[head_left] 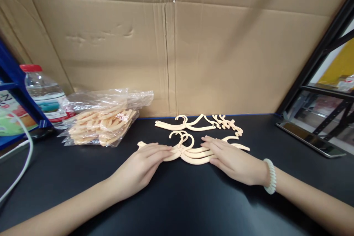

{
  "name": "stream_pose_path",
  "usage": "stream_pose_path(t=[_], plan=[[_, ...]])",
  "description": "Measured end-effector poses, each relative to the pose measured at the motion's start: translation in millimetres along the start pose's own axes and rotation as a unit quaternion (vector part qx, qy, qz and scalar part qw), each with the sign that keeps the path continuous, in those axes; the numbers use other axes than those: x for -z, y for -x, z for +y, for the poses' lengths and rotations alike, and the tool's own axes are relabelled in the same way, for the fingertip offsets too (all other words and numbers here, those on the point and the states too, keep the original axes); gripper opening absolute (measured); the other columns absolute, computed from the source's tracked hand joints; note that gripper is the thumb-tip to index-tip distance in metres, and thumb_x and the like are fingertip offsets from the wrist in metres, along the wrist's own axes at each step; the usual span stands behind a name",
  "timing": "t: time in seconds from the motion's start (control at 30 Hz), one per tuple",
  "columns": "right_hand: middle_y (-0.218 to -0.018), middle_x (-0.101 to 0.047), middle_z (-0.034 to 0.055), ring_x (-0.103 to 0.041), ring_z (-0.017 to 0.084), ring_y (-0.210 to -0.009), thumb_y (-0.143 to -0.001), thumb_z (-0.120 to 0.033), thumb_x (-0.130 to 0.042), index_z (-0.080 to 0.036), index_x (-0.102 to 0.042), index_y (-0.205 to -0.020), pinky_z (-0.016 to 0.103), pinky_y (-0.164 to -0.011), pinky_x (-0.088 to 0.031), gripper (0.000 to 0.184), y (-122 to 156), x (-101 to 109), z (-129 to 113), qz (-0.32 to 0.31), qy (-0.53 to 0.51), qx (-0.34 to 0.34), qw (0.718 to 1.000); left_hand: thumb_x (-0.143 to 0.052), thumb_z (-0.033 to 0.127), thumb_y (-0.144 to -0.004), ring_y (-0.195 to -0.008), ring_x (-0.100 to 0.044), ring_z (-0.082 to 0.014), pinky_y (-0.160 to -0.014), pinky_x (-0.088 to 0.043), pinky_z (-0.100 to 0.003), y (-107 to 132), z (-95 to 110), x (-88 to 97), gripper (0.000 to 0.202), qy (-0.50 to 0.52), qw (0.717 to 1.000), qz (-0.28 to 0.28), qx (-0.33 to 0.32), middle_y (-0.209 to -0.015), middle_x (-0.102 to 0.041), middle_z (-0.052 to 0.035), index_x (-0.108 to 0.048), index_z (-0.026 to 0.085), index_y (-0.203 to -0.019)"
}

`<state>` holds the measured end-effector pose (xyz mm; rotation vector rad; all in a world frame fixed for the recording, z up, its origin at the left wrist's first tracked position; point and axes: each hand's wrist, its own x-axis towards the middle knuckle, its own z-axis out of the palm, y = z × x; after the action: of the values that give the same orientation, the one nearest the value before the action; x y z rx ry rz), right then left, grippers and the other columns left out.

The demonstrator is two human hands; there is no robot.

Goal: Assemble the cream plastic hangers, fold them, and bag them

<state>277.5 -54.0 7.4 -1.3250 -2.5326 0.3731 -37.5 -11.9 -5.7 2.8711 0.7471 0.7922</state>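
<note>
Several cream plastic clothes hangers [195, 161] lie overlapped on the black table, their hooks pointing toward the back. My left hand [139, 164] rests over their left arms with fingers stretched out. Over the right arms lies my right hand [235, 162], its fingers extended and a pale coiled band on the wrist. Parts of the hangers are hidden beneath both hands. Just behind them, more matching hangers [199, 129] lie flat. To the right of those is a row of small cream hook-like pieces [225, 122].
A clear plastic bag of hangers [99, 125] sits at the left, beside a red-capped water bottle [45, 88]. A white cable [29, 155] curves along the left edge. On the right lies a phone [309, 140] near a black metal shelf frame [306, 62]. Cardboard [221, 51] walls the back.
</note>
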Motion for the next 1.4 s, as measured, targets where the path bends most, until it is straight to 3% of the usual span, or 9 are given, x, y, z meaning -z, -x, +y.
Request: stream_pose_path(t=[0.1,0.37,0.47,0.53,0.6,0.73,0.87,1.1,1.4], plan=[[-0.147,-0.042,0.0170,-0.035,0.030,-0.138,-0.098,-0.033,-0.037,-0.013,-0.047,-0.137,0.052,-0.113,-0.032,0.045,1.3,4.1,10.1,0.003,-0.015,0.007,1.000,-0.037,0.005,-0.092,-0.117,-0.061,-0.0191,-0.102,-0.048,-0.039,-0.6,1.6,0.7,0.044,0.016,1.000,0.000,-0.023,-0.127,-0.066,-0.0057,-0.060,0.026,-0.123],[-0.145,-0.045,0.0141,-0.040,0.026,-0.135,-0.098,-0.040,-0.038,-0.014,-0.042,-0.139,0.044,-0.111,-0.036,0.049,0.6,9.6,19.8,0.007,-0.014,0.006,1.000,-0.036,0.006,-0.094,-0.118,-0.060,-0.0192,-0.108,-0.040,-0.046,1.8,-2.5,-1.6,0.039,-0.069,0.997,-0.017,-0.022,-0.127,-0.065,-0.0053,-0.058,0.024,-0.121],[-0.140,-0.051,0.0099,-0.049,0.025,-0.128,-0.097,-0.045,-0.039,-0.021,-0.045,-0.136,0.042,-0.107,-0.041,0.046,0.3,21.0,34.1,0.101,-0.025,-0.009,0.995,-0.035,0.005,-0.094,-0.119,-0.058,-0.0176,-0.110,-0.036,-0.043,2.3,-3.1,-1.7,0.041,-0.073,0.997,-0.011,-0.033,-0.127,-0.064,-0.0042,-0.055,0.025,-0.123],[-0.131,-0.058,0.0093,-0.055,0.025,-0.119,-0.095,-0.046,-0.040,-0.021,-0.052,-0.128,0.040,-0.101,-0.045,0.043,1.5,31.9,51.5,0.178,0.018,-0.073,0.981,-0.035,0.005,-0.094,-0.119,-0.057,-0.0170,-0.110,-0.034,-0.042,1.8,-2.0,-1.0,0.042,-0.072,0.997,-0.012,-0.038,-0.127,-0.064,-0.0030,-0.053,0.026,-0.126],[-0.118,-0.065,0.0104,-0.059,0.026,-0.110,-0.093,-0.044,-0.041,-0.018,-0.058,-0.116,0.038,-0.097,-0.046,0.039,3.8,41.7,72.5,0.205,0.096,-0.162,0.960,-0.036,0.006,-0.094,-0.120,-0.056,-0.0170,-0.111,-0.031,-0.042,0.9,-0.1,0.0,0.043,-0.072,0.997,-0.014,-0.039,-0.128,-0.064,-0.0022,-0.052,0.026,-0.128],[-0.092,-0.069,0.0133,-0.063,0.028,-0.087,-0.086,-0.043,-0.045,-0.015,-0.064,-0.090,0.038,-0.078,-0.048,0.034,9.8,47.6,108.5,0.183,0.140,-0.261,0.938,-0.038,0.007,-0.094,-0.117,-0.058,-0.0180,-0.110,-0.031,-0.042,0.0,3.2,0.8,0.041,-0.065,0.997,-0.001,-0.033,-0.126,-0.065,-0.0026,-0.053,0.026,-0.127],[-0.077,-0.066,0.0123,-0.061,0.027,-0.075,-0.084,-0.054,-0.045,-0.019,-0.059,-0.072,0.035,-0.066,-0.044,0.040,13.4,39.0,123.3,0.131,0.146,-0.304,0.932,-0.035,0.005,-0.093,-0.113,-0.061,-0.0175,-0.108,-0.031,-0.041,0.3,2.3,0.4,0.042,-0.060,0.998,0.018,-0.027,-0.121,-0.067,-0.0033,-0.055,0.025,-0.123],[-0.070,-0.064,0.0083,-0.059,0.022,-0.063,-0.084,-0.057,-0.042,-0.021,-0.048,-0.069,0.032,-0.056,-0.037,0.040,13.2,35.9,128.9,0.084,0.130,-0.334,0.930,-0.041,0.007,-0.093,-0.102,-0.065,-0.0171,-0.105,-0.034,-0.040,-1.3,4.9,4.8,0.030,-0.069,0.997,0.035,-0.027,-0.109,-0.071,-0.0034,-0.057,0.022,-0.113],[-0.067,-0.063,0.0062,-0.059,0.021,-0.062,-0.085,-0.059,-0.041,-0.021,-0.049,-0.068,0.029,-0.054,-0.034,0.042,12.8,38.2,134.2,0.068,0.115,-0.356,0.925,-0.059,0.020,-0.089,-0.099,-0.066,-0.0181,-0.104,-0.033,-0.043,-2.9,10.0,5.7,0.015,-0.081,0.995,0.022,-0.050,-0.108,-0.070,-0.0024,-0.061,0.024,-0.103]])
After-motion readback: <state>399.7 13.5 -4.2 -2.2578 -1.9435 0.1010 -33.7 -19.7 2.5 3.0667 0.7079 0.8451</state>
